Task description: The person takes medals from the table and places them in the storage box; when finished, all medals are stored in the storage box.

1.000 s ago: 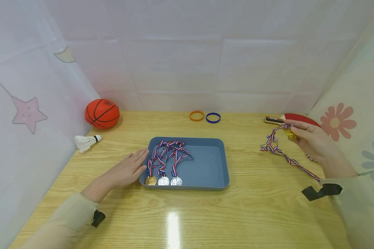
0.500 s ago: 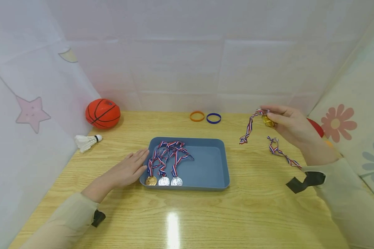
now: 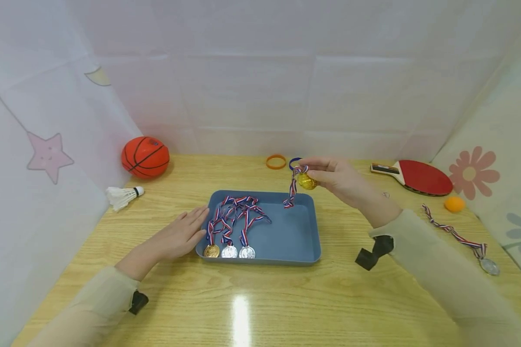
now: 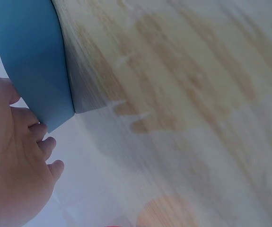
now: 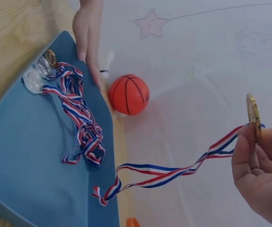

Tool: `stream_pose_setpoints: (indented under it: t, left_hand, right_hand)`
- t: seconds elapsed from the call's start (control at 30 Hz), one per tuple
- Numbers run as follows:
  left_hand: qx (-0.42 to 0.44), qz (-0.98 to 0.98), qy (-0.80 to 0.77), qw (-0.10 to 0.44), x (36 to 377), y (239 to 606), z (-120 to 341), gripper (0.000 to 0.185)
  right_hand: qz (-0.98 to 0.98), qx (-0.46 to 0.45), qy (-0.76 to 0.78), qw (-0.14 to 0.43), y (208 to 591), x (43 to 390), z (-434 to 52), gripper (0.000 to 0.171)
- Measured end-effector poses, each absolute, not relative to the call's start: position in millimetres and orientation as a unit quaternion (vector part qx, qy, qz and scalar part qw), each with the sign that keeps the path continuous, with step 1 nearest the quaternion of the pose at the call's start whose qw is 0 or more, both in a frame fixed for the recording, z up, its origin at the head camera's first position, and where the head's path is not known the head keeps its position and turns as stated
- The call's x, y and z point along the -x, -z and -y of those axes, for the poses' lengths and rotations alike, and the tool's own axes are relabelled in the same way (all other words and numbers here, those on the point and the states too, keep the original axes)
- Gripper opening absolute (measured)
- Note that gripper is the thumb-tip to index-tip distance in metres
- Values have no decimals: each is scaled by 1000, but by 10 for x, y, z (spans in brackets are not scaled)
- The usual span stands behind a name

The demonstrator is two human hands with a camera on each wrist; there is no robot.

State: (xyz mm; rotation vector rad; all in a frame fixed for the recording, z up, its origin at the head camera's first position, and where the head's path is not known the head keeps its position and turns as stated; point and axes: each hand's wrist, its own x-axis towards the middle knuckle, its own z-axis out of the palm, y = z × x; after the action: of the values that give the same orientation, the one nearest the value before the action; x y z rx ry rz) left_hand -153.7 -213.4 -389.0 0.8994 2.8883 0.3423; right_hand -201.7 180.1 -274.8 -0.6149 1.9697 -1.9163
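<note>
A gold medal (image 3: 306,181) is pinched between the thumb and fingers of my right hand (image 3: 339,183), held above the back right of the blue-grey tray (image 3: 282,262). Its striped ribbon (image 5: 173,175) dangles with the knotted end over the tray. Straight-fingered, my left hand (image 3: 178,235) touches the tray's left wall; the left wrist view shows its fingers along the outer side (image 4: 36,61). Inside the tray's left part lie a gold medal (image 3: 211,251) and two silver medals, one silver medal (image 3: 229,251) in the middle and another silver medal (image 3: 246,252) to its right, their ribbons tangled behind them.
At the back left are a small basketball (image 3: 145,157) and a shuttlecock (image 3: 123,196). An orange wristband (image 3: 276,162) and a partly hidden blue wristband (image 3: 293,163) lie behind the tray. Right: a table tennis bat (image 3: 423,177), an orange ball (image 3: 454,204), a silver medal (image 3: 489,266).
My right hand has carried the gold medal leftward from beside the bat to over the tray. The bat, orange ball and silver medal on the right are now uncovered. My left hand stays put.
</note>
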Motion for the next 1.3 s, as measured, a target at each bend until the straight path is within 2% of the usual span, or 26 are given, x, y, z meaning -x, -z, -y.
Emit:
stream_pose_setpoints:
  t: [0.3,0.43,0.8,1.3]
  left_hand:
    - [-292,-948,-115,52,1540,3883,2121,55]
    - [-291,-949,-114,50,1542,3892,2120,55]
    - [-293,-948,-114,50,1535,3889,2129,56]
    - [-295,-948,-112,49,1542,3893,2131,56]
  right_hand:
    - [-740,214,621,146,2893,2098,-1304,33]
    - [-763,218,588,158,3058,2069,-1193,34]
    - [-789,239,519,223,3611,1850,-1083,30]
    - [-811,289,450,239,3970,1735,-1045,19]
